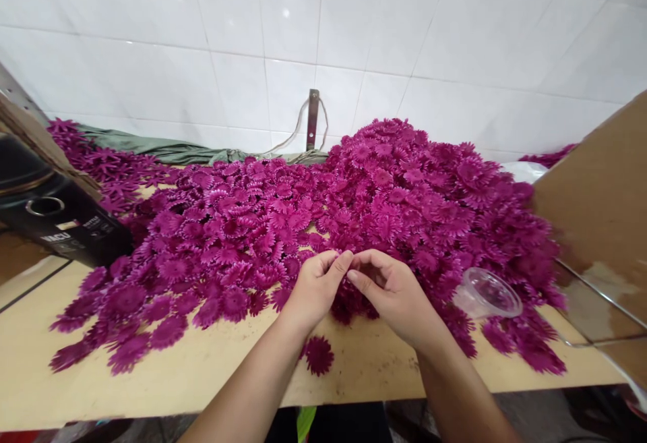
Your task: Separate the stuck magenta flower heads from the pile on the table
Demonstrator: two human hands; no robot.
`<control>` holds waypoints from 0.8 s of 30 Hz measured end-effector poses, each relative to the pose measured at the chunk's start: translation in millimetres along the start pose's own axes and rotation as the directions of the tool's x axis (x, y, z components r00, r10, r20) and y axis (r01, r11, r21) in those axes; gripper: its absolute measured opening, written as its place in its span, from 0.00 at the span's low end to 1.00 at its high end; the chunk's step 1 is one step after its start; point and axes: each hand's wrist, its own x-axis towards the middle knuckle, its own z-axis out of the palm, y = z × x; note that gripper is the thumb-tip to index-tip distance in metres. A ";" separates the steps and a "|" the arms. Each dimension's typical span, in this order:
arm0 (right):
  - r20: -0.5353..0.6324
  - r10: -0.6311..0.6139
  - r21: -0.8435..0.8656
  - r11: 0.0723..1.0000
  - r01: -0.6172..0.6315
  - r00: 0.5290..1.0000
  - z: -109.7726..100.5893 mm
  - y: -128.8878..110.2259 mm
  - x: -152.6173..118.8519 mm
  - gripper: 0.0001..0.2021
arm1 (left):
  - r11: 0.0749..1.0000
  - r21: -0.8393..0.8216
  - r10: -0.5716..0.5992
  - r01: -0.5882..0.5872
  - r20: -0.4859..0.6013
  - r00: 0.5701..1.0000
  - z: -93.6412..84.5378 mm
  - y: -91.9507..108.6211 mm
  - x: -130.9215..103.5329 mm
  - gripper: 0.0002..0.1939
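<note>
My left hand (314,286) is closed in a pinch, thumb pressed against the index finger, with a trace of purple at its fingertips. Close beside it, my right hand (388,289) is also pinched, its thumb and forefinger nearly meeting the left fingertips. Whatever the fingers hold is too small or hidden to name. Behind and below both hands lies a big heap of magenta artificial flower heads (404,180), flat with toothed petals. One dark flower head (319,355) rests apart on the pale tabletop (368,369), near my left wrist.
A clear plastic cup (490,294) lies tipped among the flowers at right. A black canister (60,207) leans at left. A cardboard box (596,207) borders the right side. Green cloth (162,143) and a metal bracket (313,119) with string sit against the white tiled wall (354,25).
</note>
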 end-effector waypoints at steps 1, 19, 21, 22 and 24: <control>0.008 0.004 0.014 1.000 -0.004 1.000 0.9 -0.6 0.4 0.04 | 1.000 -0.027 -0.009 0.009 0.013 1.000 0.7 0.0 -0.5 0.21; -0.202 -0.271 -0.436 0.885 0.161 0.941 -18.7 -8.3 -0.1 0.06 | 0.999 -0.017 -0.037 0.037 0.036 0.999 0.3 -3.7 -4.0 0.15; -0.092 -0.161 -0.323 0.938 0.123 0.983 -9.3 -11.7 -6.2 0.05 | 0.999 -0.005 -0.038 0.038 -0.012 0.999 0.9 -4.7 -2.8 0.19; -0.052 -0.097 -0.257 0.963 0.081 0.994 -6.7 -10.6 -6.7 0.05 | 0.999 -0.009 -0.048 0.048 -0.027 0.998 1.1 -5.2 -2.5 0.20; 0.018 0.012 -0.102 0.995 -0.010 1.000 -5.0 -5.0 -4.6 0.06 | 0.997 -0.031 -0.072 0.072 -0.019 0.997 1.2 -6.2 -2.4 0.22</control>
